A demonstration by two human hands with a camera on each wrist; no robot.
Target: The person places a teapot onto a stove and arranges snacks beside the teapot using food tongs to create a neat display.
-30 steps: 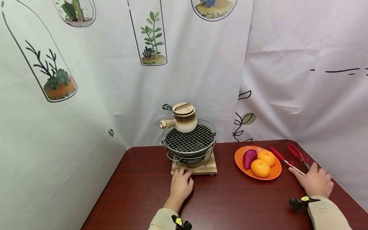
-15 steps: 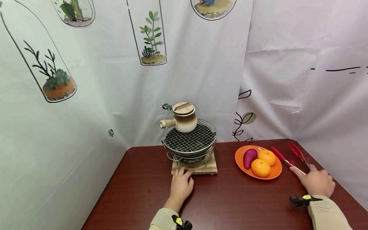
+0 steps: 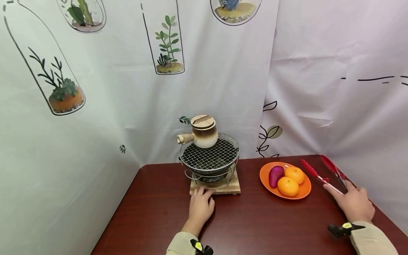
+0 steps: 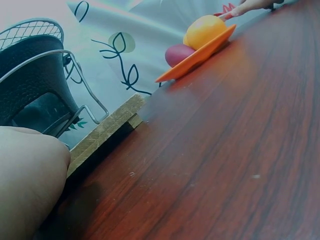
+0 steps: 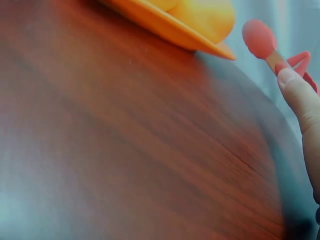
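Observation:
My right hand (image 3: 356, 203) holds a pair of tongs (image 3: 329, 186) with red tips, thumb along one arm; the tips stand spread apart. In the right wrist view the thumb presses near a red tong tip (image 5: 259, 39), which appears above the table. My left hand (image 3: 200, 209) rests its fingers on the front edge of a wooden board (image 3: 234, 187). On that board stands a round tabletop grill (image 3: 213, 161) with a black mesh. A clay pot (image 3: 205, 136) with a wooden lid and side handle sits on the mesh.
Left of the tongs, an orange plate (image 3: 267, 186) holds two oranges (image 3: 288, 186) and a purple oblong vegetable (image 3: 276, 176). The dark red table (image 3: 242, 226) meets a patterned white curtain (image 3: 229, 88) at the back and sides.
My right hand has shifted slightly rightward with the tongs, whose tips sit a little farther right and higher. My left hand, the grill and the pot stay in place.

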